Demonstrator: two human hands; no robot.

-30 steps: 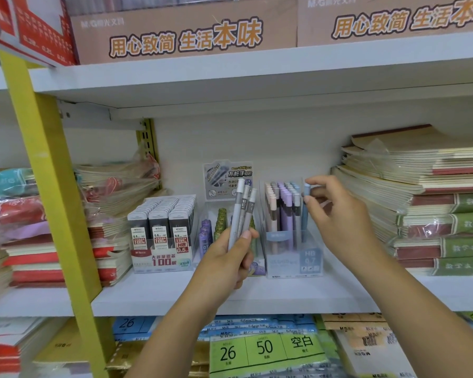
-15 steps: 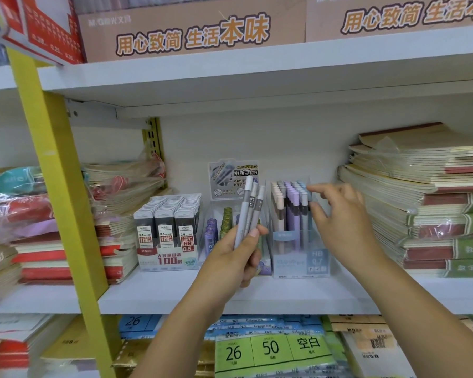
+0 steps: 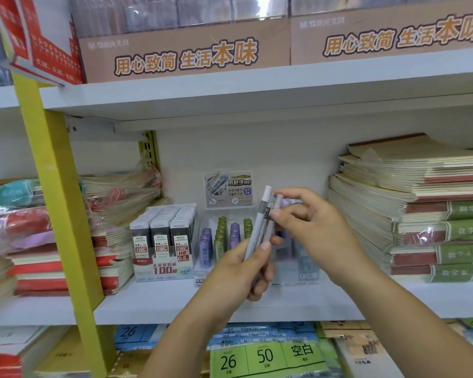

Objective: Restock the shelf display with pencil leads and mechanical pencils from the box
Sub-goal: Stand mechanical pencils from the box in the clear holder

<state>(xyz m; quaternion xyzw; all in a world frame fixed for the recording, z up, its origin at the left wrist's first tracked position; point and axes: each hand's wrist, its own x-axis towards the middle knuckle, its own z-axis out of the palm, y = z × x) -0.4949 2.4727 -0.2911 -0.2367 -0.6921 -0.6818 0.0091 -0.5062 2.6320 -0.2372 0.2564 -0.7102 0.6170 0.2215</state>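
White shelf board (image 3: 161,304) carries the stock, with stacked paper notebooks (image 3: 421,214) to the right and a tray of black-and-white pencil lead packs (image 3: 161,236) to the left. The left hand (image 3: 238,271) grips a small bunch of grey mechanical pencils (image 3: 260,225) by their lower halves, fingers curled round them. The caps point up and the long axes are near upright, leaning a little to the right. The right hand (image 3: 317,230) is at the bunch's upper end, thumb and forefinger closed narrowly on the rightmost pencil just below its cap. The clear plastic pencil holder (image 3: 306,266) stands just behind the right hand, mostly hidden by it, so that hand is the nearer. The next move is probably a draw upward along the pencil's axis, then back and down into the holder
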